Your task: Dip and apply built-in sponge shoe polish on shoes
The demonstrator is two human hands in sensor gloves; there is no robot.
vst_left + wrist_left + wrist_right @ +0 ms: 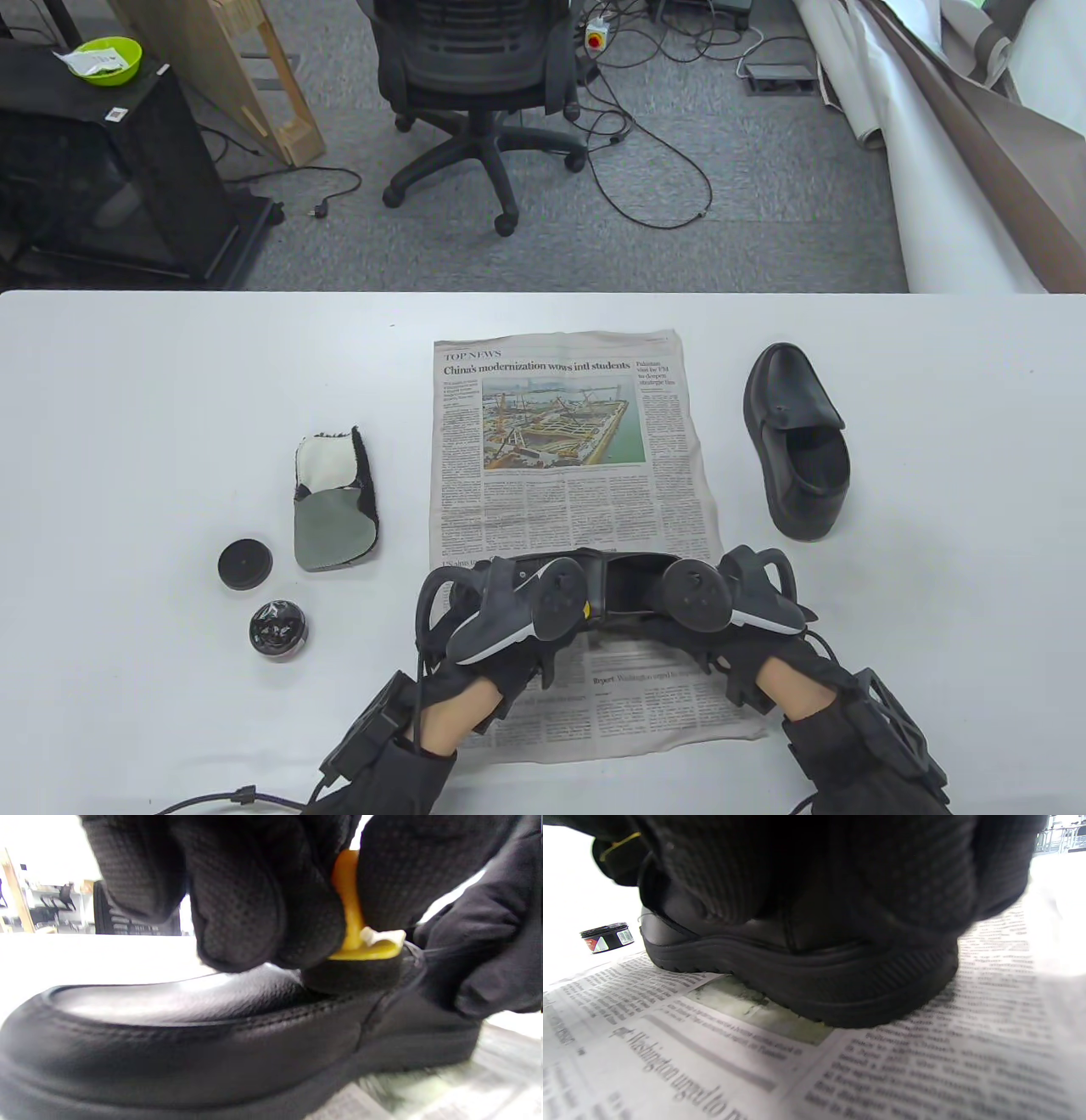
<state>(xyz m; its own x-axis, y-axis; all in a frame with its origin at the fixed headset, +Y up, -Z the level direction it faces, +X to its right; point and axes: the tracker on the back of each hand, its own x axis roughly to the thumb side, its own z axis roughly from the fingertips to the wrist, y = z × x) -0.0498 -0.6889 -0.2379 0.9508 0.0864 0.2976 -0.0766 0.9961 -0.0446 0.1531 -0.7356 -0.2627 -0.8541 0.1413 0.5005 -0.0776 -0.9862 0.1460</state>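
Left hand (501,628) pinches the yellow-backed sponge applicator (360,959), dark pad pressed on the shoe's (178,1035) upper near the tongue seam. Right hand (738,611) wraps the heel end, fingers (806,870) curled round it, steadying. Shoe sits on the newspaper (568,475) at 6 o'clock of the sheet, toe toward 9. Open polish tin (278,629) at 9 o'clock of the hands, its lid (244,564) just beyond, cloth mitt (333,501) further toward 11. Second shoe (797,441) off the paper at 2 o'clock, looks not yet held or worked.

To do it well: probably keep the pad flat, light even strokes toe to tongue, work the stitched seam, hold the heel firm so the shoe doesn't skid, re-dip when streaky.
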